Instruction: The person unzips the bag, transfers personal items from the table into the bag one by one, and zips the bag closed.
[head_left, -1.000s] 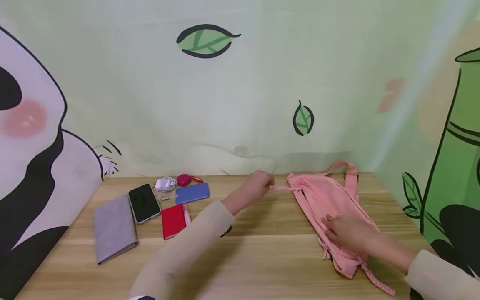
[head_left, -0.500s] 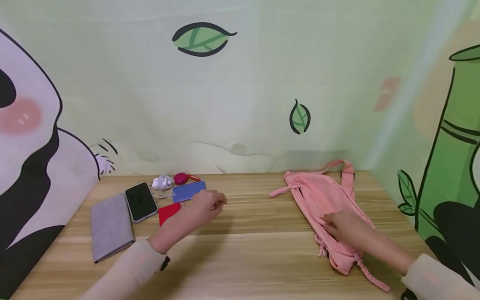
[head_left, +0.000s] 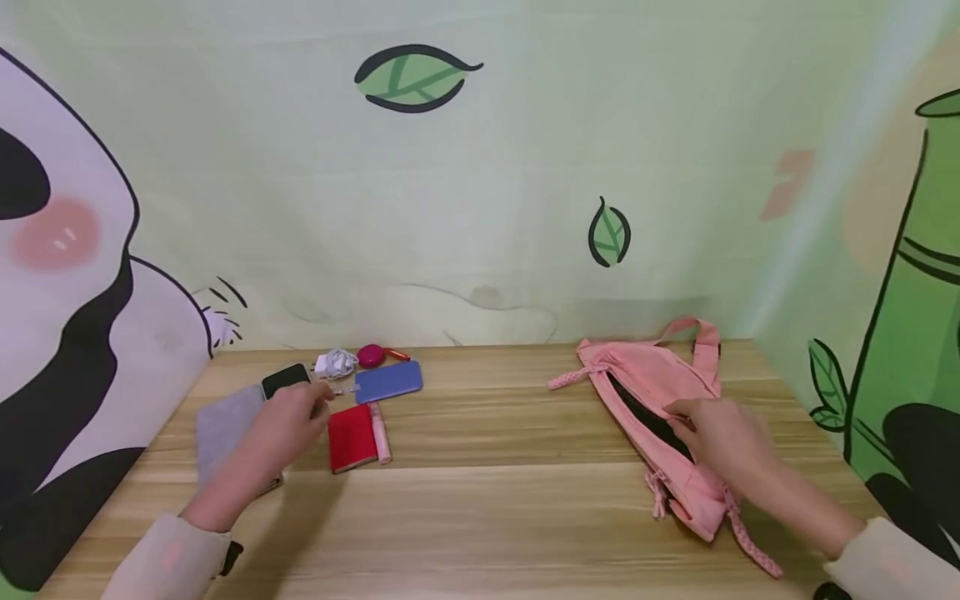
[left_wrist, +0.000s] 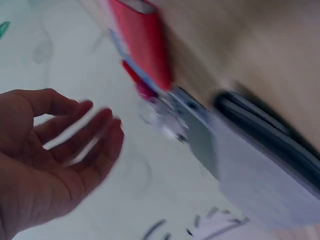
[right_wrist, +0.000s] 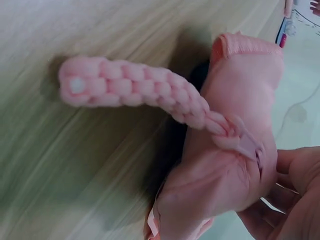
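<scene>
On the right lies a pink bag point(head_left: 656, 362) with its long zip open, a dark gap showing inside. At the edge of that gap, my right hand point(head_left: 731, 437) pinches the fabric between thumb and fingers. A braided zip pull point(right_wrist: 135, 87) sticks out from the bag's near end in the right wrist view; another braided pull point(head_left: 573, 377) lies at the far end. My left hand point(head_left: 281, 425) hovers over the grey folding case point(head_left: 225, 421) and the black-screened phone point(head_left: 283, 379), partly covering both. Its fingers are loosely bent and hold nothing, as the left wrist view shows.
Right of my left hand lie a red notebook point(head_left: 351, 437), a pink tube point(head_left: 380, 433) and a blue card holder point(head_left: 390, 382). Behind them are a white charger with cable point(head_left: 335, 364), a magenta round object point(head_left: 371, 356) and an orange-red stick point(head_left: 397, 354). A printed wall backs the table.
My left hand has let go of the bag's far zip pull and swung left to the phone and case. My right hand has shifted slightly, and the bag's opening now gapes wider.
</scene>
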